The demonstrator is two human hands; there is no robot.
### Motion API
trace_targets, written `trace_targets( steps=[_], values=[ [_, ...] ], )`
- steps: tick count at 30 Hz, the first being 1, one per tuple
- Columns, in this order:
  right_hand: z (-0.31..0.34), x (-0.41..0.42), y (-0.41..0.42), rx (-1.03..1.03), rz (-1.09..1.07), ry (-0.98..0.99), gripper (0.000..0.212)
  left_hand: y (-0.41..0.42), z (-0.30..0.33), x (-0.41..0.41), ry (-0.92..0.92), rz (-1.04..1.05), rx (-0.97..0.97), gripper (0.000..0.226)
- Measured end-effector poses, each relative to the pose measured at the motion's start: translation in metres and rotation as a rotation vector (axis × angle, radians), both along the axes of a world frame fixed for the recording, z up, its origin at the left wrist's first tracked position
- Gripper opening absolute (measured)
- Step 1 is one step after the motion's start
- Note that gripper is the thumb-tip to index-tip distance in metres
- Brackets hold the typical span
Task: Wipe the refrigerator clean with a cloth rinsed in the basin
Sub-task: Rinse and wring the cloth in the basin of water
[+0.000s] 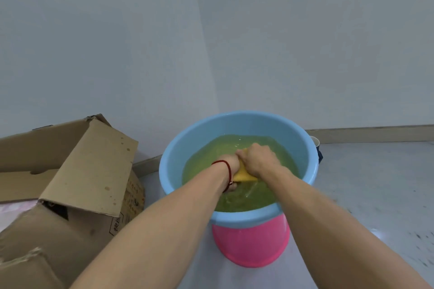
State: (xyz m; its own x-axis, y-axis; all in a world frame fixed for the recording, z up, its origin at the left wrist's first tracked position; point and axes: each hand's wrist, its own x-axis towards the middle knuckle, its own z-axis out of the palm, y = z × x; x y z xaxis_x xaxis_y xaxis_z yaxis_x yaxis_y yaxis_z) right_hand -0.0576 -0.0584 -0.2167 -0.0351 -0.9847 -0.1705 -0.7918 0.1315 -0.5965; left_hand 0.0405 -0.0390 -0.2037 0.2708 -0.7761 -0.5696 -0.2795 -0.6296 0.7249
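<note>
A light blue basin (173,148) holds yellow-green water and sits on top of a pink stool or bucket (251,246). Over the water, both hands grip a yellow cloth (244,175). My left hand (229,163), with a red string at its wrist, holds the cloth's left side. My right hand (257,156) is curled round its upper right part. A thin stream of water runs from the cloth into the basin. The refrigerator is not in view.
An open cardboard box (77,171) with raised flaps stands on the floor just left of the basin. A small cup and a dark object (317,148) peek out behind the basin's right rim. Plain walls meet in a corner behind; light floor lies to the right.
</note>
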Motion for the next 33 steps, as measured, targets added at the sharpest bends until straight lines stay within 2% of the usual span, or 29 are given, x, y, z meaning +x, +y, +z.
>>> trace_targets(
  steps=[3,7,9,11,14,15,16,18,20,21,24,27,30,33],
  values=[
    [0.011,-0.006,-0.007,-0.051,0.089,0.079,0.044,-0.002,0.003,0.019,0.074,-0.037,-0.029,0.041],
    [0.02,-0.033,-0.02,0.03,0.127,0.143,0.067,-0.003,0.033,0.045,0.176,-0.086,-0.163,0.023],
    [0.03,-0.048,-0.02,-0.004,0.187,0.118,0.061,-0.004,0.052,0.049,0.192,-0.131,-0.274,0.019],
    [0.045,-0.056,-0.013,-0.085,0.316,0.013,0.065,-0.004,0.073,0.044,0.161,-0.223,-0.39,0.015],
    [0.062,-0.039,0.013,-0.007,0.499,-0.279,0.104,-0.004,0.103,0.03,0.139,-0.306,-0.492,0.011],
    [0.061,-0.031,0.019,-0.006,0.51,-0.355,0.109,-0.005,0.112,0.029,0.154,-0.319,-0.489,0.011],
    [0.059,-0.025,0.022,-0.045,0.492,-0.446,0.102,-0.002,0.122,0.03,0.185,-0.347,-0.462,0.012],
    [0.058,-0.019,0.019,-0.128,0.409,-0.646,0.064,0.004,0.136,0.04,0.286,-0.414,-0.355,0.015],
    [0.068,-0.021,0.016,-0.165,0.345,-0.685,0.035,0.01,0.138,0.054,0.342,-0.41,-0.284,0.012],
    [0.073,-0.022,0.014,-0.179,0.328,-0.644,0.03,0.012,0.133,0.063,0.309,-0.383,-0.295,0.011],
    [0.082,-0.025,0.012,-0.165,0.3,-0.516,0.032,0.021,0.107,0.075,0.136,-0.325,-0.325,0.017],
    [0.089,-0.027,0.013,-0.092,0.32,-0.488,0.047,0.031,0.079,0.077,0.122,-0.456,-0.17,0.024],
    [0.093,-0.029,0.015,0.0,0.316,-0.652,0.05,0.037,0.059,0.063,0.077,-0.686,-0.092,0.041],
    [0.093,-0.032,0.02,0.154,0.348,-0.903,0.052,0.032,0.04,0.044,0.103,-0.634,-0.195,0.054]
  ],
)
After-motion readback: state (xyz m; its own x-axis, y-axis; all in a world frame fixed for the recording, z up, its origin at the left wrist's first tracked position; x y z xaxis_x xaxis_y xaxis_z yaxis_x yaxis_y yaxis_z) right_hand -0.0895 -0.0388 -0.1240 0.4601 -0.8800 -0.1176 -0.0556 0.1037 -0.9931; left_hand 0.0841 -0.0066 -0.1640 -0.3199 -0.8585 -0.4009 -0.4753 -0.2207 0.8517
